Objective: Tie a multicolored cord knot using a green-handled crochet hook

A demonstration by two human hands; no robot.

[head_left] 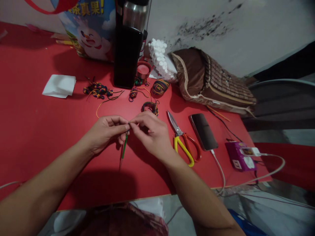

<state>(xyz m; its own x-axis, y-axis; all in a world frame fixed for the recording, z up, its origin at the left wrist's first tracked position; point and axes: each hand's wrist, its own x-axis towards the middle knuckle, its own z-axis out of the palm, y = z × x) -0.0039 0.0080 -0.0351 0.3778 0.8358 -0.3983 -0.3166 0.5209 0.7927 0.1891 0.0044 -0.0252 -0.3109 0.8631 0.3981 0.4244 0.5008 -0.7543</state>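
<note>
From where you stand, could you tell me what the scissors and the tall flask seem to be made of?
The scissors: bare grey metal blades, to judge by their dull shine, with glossy yellow and red handles, probably plastic. The flask: a brushed silvery metal top that catches the light, and a matt black lower body, perhaps a sleeve or coating.

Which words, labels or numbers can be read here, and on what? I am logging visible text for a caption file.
"真果!" in yellow characters, cut off on the left, on the printed bag with a cartoon face at the back of the red table.
The label on the purple box beside the phone: too small and blurred to read.
Nothing legible on the black flask, the scissors or the hands.
</note>
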